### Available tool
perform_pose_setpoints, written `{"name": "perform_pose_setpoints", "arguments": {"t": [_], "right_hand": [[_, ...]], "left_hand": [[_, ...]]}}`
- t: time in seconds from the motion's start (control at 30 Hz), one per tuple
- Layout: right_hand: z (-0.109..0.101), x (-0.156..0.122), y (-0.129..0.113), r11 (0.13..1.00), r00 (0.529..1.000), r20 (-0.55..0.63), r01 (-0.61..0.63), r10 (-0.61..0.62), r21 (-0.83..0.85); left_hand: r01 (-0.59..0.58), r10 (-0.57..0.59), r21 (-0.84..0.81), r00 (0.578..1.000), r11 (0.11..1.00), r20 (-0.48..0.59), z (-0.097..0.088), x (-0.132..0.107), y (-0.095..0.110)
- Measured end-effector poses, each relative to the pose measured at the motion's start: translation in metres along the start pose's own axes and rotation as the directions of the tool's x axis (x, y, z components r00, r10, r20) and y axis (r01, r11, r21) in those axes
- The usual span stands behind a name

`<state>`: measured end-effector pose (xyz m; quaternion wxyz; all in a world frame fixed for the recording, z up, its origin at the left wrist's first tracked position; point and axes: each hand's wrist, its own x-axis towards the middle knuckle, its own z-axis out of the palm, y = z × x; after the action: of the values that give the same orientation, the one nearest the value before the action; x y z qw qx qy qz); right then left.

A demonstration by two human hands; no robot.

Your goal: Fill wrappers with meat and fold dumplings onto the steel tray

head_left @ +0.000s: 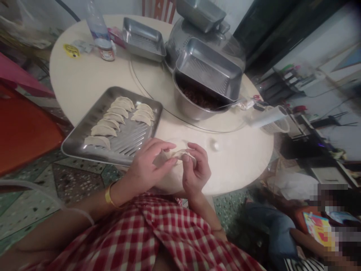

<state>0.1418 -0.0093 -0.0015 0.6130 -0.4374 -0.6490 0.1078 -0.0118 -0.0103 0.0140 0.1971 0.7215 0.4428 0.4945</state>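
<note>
Between my two hands, over the table's near edge, is a pale dumpling [184, 153] with its wrapper partly folded. My left hand [150, 162] pinches one side with thumb and fingers. My right hand [197, 167] curls round the other side, its thumb pressed on the dough. Just left of my hands lies a metal tray [132, 141] with two rows of folded dumplings [104, 130]. Beyond my hands stands a metal bowl [186, 109] of dark filling [197, 98]. A small white lump [216, 145] sits to the right of my right hand.
A deep metal pan [210, 69] rests tilted on the bowl, beside a colander [175, 45]. Another pan [143, 39], a plastic bottle [98, 30] and a jar [107, 52] stand at the back. A white basket [278, 124] is at the right. A person [279, 226] sits lower right.
</note>
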Motion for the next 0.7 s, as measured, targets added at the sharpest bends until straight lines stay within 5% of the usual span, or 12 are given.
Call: {"name": "perform_pose_setpoints", "arguments": {"t": [0.5, 0.7], "right_hand": [[0.0001, -0.0053, 0.0040, 0.999, 1.000, -0.021, -0.003, 0.004, 0.045], [0.0007, -0.0045, 0.0029, 1.000, 1.000, -0.017, -0.007, 0.007, 0.029]], "left_hand": [[0.112, -0.112, -0.092, 0.994, 0.989, -0.001, 0.0010, -0.0011, -0.0009], [0.059, -0.060, -0.072, 0.998, 0.996, -0.008, -0.0002, -0.0012, 0.0005]]}}
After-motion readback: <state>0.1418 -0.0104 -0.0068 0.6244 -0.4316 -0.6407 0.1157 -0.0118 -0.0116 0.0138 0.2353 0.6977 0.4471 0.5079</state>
